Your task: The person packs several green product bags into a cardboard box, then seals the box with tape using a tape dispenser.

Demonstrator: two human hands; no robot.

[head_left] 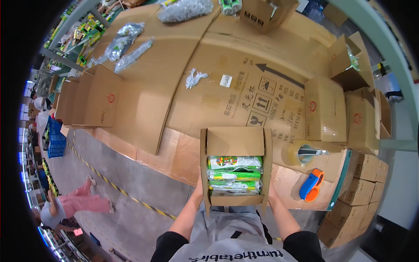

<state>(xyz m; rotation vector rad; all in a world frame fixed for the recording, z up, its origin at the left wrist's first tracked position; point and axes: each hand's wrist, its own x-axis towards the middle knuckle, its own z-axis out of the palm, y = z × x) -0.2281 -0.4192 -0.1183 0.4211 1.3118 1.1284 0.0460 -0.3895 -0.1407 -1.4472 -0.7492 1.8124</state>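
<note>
An open cardboard box (235,140) stands in front of me at the near edge of the worktable, its flaps folded outward. Inside lie several green-and-white packs (235,174) in clear plastic, stacked in rows. My left hand (199,188) grips the box's left side and my right hand (273,191) its right side. The side flaps hide most of the fingers of both hands. To the right of the box are a roll of clear tape (293,153), with a grey-handled tool (315,152) at it, and a blue-and-orange tape dispenser (310,185).
Flattened cardboard (209,105) covers the table. An open carton (98,98) stands at left, a closed carton (325,111) at right. Plastic-wrapped bundles (124,41) and white cord (195,78) lie farther back. Stacked cartons (364,179) are beyond the right edge. A person (83,201) is at far left.
</note>
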